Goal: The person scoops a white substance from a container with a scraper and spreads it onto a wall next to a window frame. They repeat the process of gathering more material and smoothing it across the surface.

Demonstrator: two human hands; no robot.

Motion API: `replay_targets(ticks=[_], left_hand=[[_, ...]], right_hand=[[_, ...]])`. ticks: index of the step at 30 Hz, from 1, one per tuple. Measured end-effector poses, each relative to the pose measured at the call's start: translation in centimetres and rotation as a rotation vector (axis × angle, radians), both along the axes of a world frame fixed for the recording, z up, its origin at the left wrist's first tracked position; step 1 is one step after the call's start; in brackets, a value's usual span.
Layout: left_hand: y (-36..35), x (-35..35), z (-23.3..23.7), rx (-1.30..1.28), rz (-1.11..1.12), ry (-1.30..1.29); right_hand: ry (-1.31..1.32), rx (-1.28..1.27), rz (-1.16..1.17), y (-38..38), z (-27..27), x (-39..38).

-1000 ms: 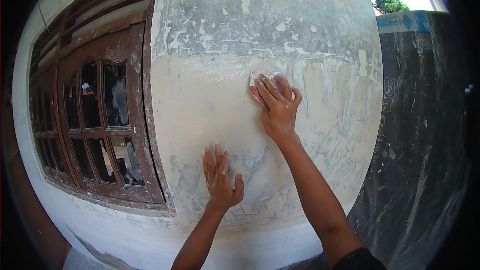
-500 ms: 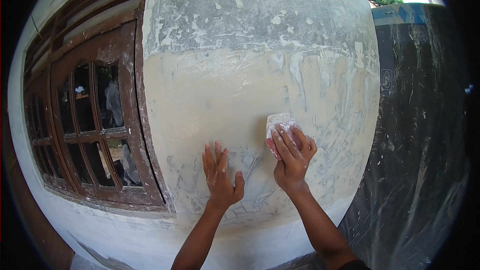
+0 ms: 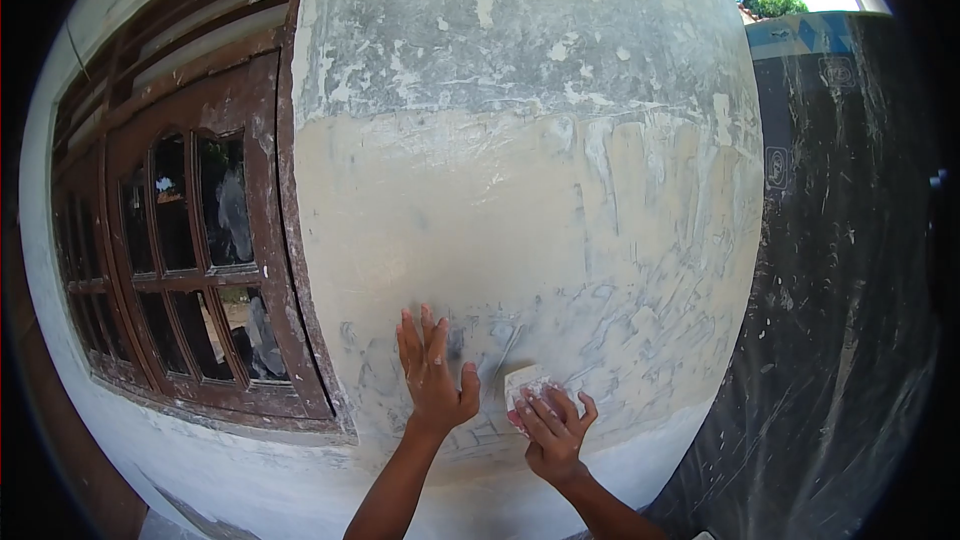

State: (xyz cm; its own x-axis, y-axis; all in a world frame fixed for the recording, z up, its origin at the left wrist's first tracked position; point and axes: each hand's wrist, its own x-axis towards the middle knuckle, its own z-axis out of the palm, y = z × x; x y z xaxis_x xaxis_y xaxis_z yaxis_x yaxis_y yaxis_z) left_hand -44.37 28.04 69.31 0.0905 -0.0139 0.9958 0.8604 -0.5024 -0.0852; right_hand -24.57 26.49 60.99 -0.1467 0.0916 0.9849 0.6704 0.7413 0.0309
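My right hand (image 3: 556, 432) grips a small putty-smeared scraper (image 3: 522, 383), pale at its top edge and reddish at the side, against the lower part of the wall (image 3: 450, 210). Fingers are bent over the tool and cover most of it. To its left, my left hand (image 3: 434, 380) is raised with fingers apart and holds nothing; its palm side faces the wall. Around both hands the wall has cream putty with grey streaks, while bare grey patches show higher up.
A brown wooden window (image 3: 190, 270) with dark panes is on the left. Dark plastic sheeting (image 3: 830, 270) with a blue top band hangs on the right. A green tree (image 3: 770, 0) shows at the upper right.
My right hand has moved down and slightly left along the wall with the scraper. My left hand has stayed nearly in place. The view has shifted slightly.
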Motion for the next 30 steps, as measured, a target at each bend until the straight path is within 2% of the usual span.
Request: replay_targets(ticks=[5,7,8,12,14,18,20,23,28,30], left_hand=[[0.1,0.1,0.5,0.006,-0.011,-0.044],[0.2,0.3,0.7,0.017,-0.006,-0.055],[0.3,0.3,0.7,0.01,0.002,-0.047],[0.0,0.5,0.5,-0.009,0.004,-0.038],[-0.3,0.4,0.3,-0.017,0.005,-0.034],[-0.5,-0.4,0.3,-0.025,0.012,-0.011],[-0.5,-0.4,0.4,-0.014,0.014,-0.018],[0.1,-0.4,0.9,0.014,0.007,-0.034],[0.6,1.1,0.9,0.02,0.006,-0.056],[0.8,1.7,0.8,0.037,-0.026,-0.069]], right_hand=[[0.091,0.334,0.005,1.5,20.6,-0.4],[0.083,0.417,-0.011,3.3,26.7,-1.5],[0.076,0.435,-0.024,4.3,28.0,-2.0],[0.011,0.329,-0.023,7.0,25.6,-3.4],[-0.034,0.271,-0.047,6.9,19.5,-3.2],[-0.169,0.11,-0.003,5.3,3.9,-1.5],[-0.237,0.018,0.015,3.2,-0.8,0.0],[-0.161,0.035,0.053,1.5,1.8,2.0],[0.034,0.377,-0.007,3.5,22.2,2.8],[0.071,0.448,-0.046,5.7,27.8,2.3]])
